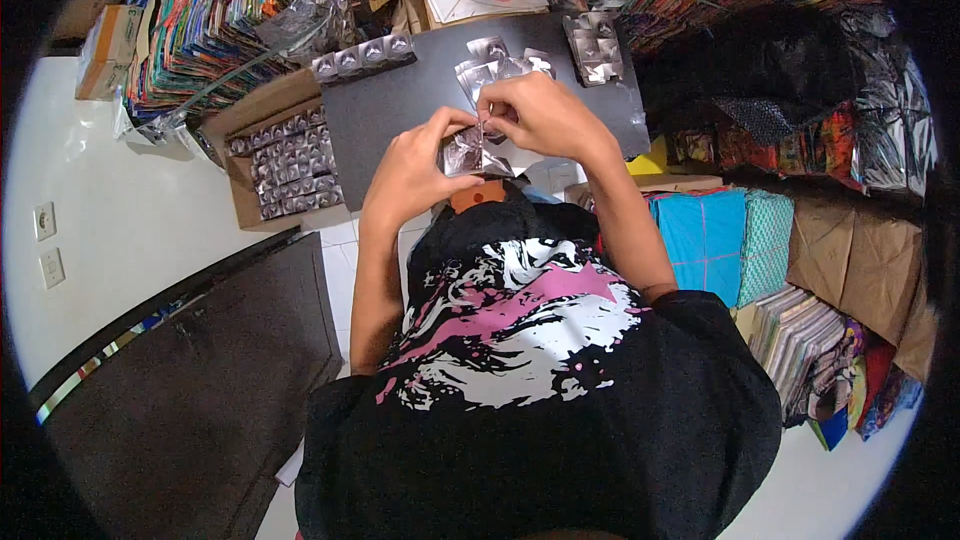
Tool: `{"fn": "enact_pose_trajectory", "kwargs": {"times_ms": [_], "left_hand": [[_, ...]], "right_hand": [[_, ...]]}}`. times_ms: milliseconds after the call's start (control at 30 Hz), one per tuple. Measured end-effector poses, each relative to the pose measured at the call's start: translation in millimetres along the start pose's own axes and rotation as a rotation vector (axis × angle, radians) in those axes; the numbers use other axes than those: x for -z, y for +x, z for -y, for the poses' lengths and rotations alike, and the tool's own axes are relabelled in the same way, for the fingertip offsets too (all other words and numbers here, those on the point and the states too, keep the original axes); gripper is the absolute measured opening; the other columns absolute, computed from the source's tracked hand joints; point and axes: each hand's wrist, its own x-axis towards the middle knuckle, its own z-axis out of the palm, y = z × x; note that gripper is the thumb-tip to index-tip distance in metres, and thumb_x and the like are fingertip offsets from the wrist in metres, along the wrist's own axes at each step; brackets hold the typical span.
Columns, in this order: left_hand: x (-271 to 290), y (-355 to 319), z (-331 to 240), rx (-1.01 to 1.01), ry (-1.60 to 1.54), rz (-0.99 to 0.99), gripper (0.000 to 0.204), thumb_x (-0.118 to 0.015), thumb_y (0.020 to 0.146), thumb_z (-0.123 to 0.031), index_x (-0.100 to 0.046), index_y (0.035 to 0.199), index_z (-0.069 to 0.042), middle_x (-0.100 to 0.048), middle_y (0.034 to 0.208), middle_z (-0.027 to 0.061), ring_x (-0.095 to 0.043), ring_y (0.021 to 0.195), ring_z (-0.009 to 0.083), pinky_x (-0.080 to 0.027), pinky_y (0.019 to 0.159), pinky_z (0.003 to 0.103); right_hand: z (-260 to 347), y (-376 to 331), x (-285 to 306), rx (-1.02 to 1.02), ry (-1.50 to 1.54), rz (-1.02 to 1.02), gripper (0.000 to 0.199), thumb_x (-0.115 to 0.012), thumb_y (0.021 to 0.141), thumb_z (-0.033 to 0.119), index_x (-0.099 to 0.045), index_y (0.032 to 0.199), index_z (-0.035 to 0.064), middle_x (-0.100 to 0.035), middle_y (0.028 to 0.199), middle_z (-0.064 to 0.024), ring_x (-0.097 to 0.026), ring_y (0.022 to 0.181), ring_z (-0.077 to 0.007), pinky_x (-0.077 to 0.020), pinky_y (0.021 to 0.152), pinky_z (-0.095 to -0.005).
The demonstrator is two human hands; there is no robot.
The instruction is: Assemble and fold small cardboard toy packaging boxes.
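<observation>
My left hand (415, 165) and my right hand (535, 112) meet above a dark board (400, 110), both pinching a small shiny silver foil piece (465, 152). The left fingers hold its lower left side; the right fingers grip its top edge. Several similar folded silver pieces (495, 62) lie on the board just beyond my hands. A row of them (362, 55) sits at the board's far left, and a small stack (594, 48) at its far right. Below my hands is my black shirt with a pink and white print.
A cardboard box (285, 165) filled with silver pieces stands left of the board. Stacks of colourful paper (215, 20) lie at far left, more stacks and blue packets (705, 235) at right. A dark cabinet (190, 380) sits at lower left, by a white wall with sockets.
</observation>
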Motion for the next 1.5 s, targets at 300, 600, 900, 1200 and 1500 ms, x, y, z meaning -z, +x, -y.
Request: {"fn": "enact_pose_trajectory", "kwargs": {"times_ms": [300, 600, 900, 1200, 1500], "left_hand": [[3.1, 2.6, -6.0, -0.002, 0.007, -0.101, 0.071, -0.095, 0.068, -0.016, -0.055, 0.126, -0.008, -0.075, 0.120, 0.0185, -0.071, 0.117, 0.0395, -0.056, 0.094, 0.045], [1.2, -0.8, -4.6, 0.079, 0.106, -0.111, 0.073, -0.095, 0.067, -0.011, -0.055, 0.128, -0.005, -0.073, 0.123, 0.0185, -0.070, 0.122, 0.0362, -0.056, 0.097, 0.043], [1.9, 0.4, -7.6, 0.040, 0.215, -0.118, 0.071, -0.094, 0.069, -0.012, -0.055, 0.128, -0.004, -0.073, 0.124, 0.0187, -0.071, 0.120, 0.0360, -0.056, 0.099, 0.042], [5.7, -7.1, -4.4, 0.039, 0.014, -0.125, 0.073, -0.096, 0.068, -0.010, -0.055, 0.128, -0.002, -0.073, 0.124, 0.0165, -0.071, 0.122, 0.0317, -0.055, 0.101, 0.039], [5.5, -9.9, -1.3, -0.010, -0.054, -0.107, 0.078, -0.098, 0.066, -0.015, -0.056, 0.130, -0.002, -0.071, 0.128, 0.0143, -0.070, 0.125, 0.0300, -0.053, 0.104, 0.039]], "right_hand": [[2.7, -2.4, -8.2, -0.115, -0.105, -0.074, 0.025, -0.078, 0.079, 0.008, -0.067, 0.101, 0.0065, -0.074, 0.082, -0.0165, -0.073, 0.087, -0.0418, -0.0556, 0.074, -0.0511], [18.1, -10.6, -7.3, -0.072, -0.142, -0.129, 0.047, -0.088, 0.075, 0.015, -0.060, 0.112, 0.0066, -0.074, 0.107, -0.0145, -0.069, 0.102, -0.0413, -0.0545, 0.084, -0.0501], [19.9, -9.7, -16.3, -0.091, -0.113, -0.153, 0.045, -0.085, 0.082, 0.019, -0.060, 0.117, 0.0068, -0.072, 0.111, -0.0131, -0.068, 0.107, -0.0394, -0.0542, 0.087, -0.0488], [23.3, -24.6, -10.3, 0.052, -0.161, -0.140, 0.017, -0.077, 0.088, 0.011, -0.071, 0.102, 0.0056, -0.059, 0.142, -0.0146, -0.067, 0.115, -0.0393, -0.0548, 0.096, -0.0466], [18.2, -23.2, 10.9, 0.096, -0.115, -0.028, 0.021, -0.073, 0.093, 0.013, -0.068, 0.113, 0.0086, -0.072, 0.119, -0.0183, -0.071, 0.105, -0.0387, -0.0558, 0.089, -0.0481]]}}
